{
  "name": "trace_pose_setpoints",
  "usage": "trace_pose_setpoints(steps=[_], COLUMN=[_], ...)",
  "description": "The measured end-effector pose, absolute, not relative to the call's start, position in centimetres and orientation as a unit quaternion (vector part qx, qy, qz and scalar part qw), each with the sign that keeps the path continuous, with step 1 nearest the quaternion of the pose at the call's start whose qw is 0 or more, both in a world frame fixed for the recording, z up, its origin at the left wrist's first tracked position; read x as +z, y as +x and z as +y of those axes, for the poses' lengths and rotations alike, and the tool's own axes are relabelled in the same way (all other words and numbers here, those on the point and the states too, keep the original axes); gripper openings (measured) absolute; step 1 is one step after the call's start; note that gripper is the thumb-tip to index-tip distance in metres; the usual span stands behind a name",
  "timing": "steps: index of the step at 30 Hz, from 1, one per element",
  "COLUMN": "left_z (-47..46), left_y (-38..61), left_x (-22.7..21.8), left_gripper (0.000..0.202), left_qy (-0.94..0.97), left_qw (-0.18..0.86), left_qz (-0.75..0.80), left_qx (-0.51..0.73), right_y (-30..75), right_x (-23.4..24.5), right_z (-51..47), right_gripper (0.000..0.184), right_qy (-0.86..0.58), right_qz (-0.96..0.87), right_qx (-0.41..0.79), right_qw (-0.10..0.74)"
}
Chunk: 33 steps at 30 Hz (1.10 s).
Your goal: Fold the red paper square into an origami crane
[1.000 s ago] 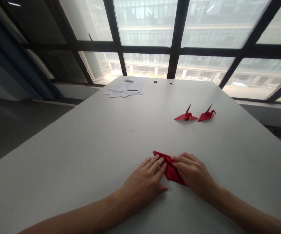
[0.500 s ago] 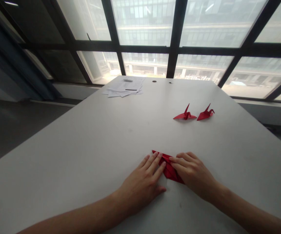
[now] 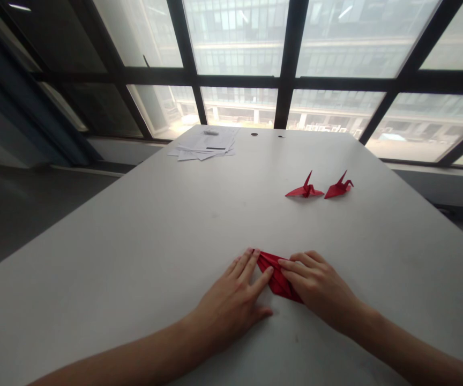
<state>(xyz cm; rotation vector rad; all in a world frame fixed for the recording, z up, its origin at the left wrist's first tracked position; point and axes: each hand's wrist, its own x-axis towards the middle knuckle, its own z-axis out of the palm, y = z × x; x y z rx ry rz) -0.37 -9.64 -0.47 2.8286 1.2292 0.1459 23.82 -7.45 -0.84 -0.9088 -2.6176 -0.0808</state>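
Observation:
A folded piece of red origami paper (image 3: 280, 283) lies on the white table in front of me, with creased flaps showing between my hands. My left hand (image 3: 231, 295) is open, its stretched fingers pressing on the paper's far left corner and left edge, the thumb resting apart on the tabletop. My right hand (image 3: 323, 287) has its fingers bent over the paper's right side and grips it there; its thumb is hidden beneath the hand. Farther back on the right stand two red paper cranes, a left crane (image 3: 306, 191) and a right crane (image 3: 339, 188).
The white table (image 3: 143, 230) stretches away toward large dark-framed windows. Loose white sheets (image 3: 205, 145) lie overlapped at the far left, with a small object on top. A round dark hole (image 3: 254, 134) is near the far edge. A blue curtain (image 3: 26, 91) hangs at left.
The left hand's fingers have slid a little to the left and away from me along the paper, up to its far corner, uncovering more red. The right hand has stayed in place.

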Motion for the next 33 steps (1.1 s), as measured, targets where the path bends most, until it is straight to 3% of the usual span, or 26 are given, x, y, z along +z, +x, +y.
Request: trace_pose_setpoints(steps=[25, 33], left_z=[-9.3, -9.4], left_y=[-0.4, -0.3], left_x=[-0.5, -0.3], left_gripper=[0.077, 0.075], left_qy=[0.921, 0.92], left_qw=[0.031, 0.036], left_qz=[0.387, 0.389], left_qx=[0.032, 0.036], right_y=[24.0, 25.1], right_x=[0.1, 0.4], right_z=[-7.9, -8.5], right_gripper=[0.013, 0.031], right_qy=[-0.346, -0.331], right_qz=[-0.93, -0.918], right_qx=[0.006, 0.054], right_qw=[0.127, 0.211])
